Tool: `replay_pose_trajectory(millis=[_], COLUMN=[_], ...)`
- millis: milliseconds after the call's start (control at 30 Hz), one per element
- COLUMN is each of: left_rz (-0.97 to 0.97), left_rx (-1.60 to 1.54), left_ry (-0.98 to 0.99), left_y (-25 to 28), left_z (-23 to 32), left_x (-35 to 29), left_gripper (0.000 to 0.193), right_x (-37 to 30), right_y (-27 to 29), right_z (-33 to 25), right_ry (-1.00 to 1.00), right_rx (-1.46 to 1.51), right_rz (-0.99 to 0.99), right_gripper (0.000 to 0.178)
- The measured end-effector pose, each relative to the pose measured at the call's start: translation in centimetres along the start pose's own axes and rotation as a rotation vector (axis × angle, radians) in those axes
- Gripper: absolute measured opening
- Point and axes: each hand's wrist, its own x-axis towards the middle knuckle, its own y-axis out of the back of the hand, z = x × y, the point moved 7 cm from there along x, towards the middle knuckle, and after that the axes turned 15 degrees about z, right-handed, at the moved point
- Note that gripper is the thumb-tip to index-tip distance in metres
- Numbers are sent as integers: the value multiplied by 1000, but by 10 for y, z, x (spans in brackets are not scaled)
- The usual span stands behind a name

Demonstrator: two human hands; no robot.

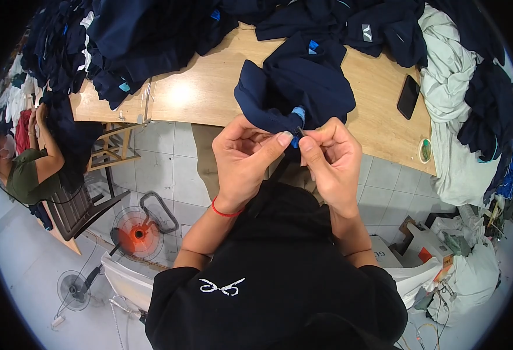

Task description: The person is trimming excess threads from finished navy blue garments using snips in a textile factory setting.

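Note:
A navy garment (303,76) lies bunched at the near edge of the table, with a light-blue patch (298,112) showing on it. My left hand (246,153) is closed in a pinch on its near edge, thumb on top, with a red cord round the wrist. Close beside it, my right hand (331,160) is also closed, thumb against the forefinger, at the same spot of cloth. A small thin thing seems to show between those fingertips, too small to name. A bit of brighter blue (295,142) sticks out between the two hands.
Piles of navy clothes (145,35) cover the back of the wooden table (192,93). A black phone (408,97) and a small round green-and-white item (425,150) lie on the right. Pale cloth (452,52) hangs over that side. Fans (138,233) and another person (34,163) are at left.

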Motion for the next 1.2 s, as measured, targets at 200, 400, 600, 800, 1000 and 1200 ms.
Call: replay_pose_trajectory(millis=[200,400,600,800,1000,1200], left_rz=[127,43,142,590,-163,-104], left_rx=[-238,-199,-158,664,1168,753], left_ry=[137,153,101,-284,-758,-525], left_y=[0,4,26,195,43,46], left_z=[1,-3,18,-10,-22,27], left_x=[9,14,32,107,36,49], left_gripper=[45,53,61,49,67,6], right_x=[3,2,18,56,79,51], right_y=[11,3,20,107,133,116], right_z=[-4,-4,-5,4,90,-26], right_ry=[71,236,233,251,265,320], right_rx=[-43,-161,-64,-239,-735,-494], right_rz=[71,37,77,385,463,522], right_gripper=[13,17,14,25,35,26])
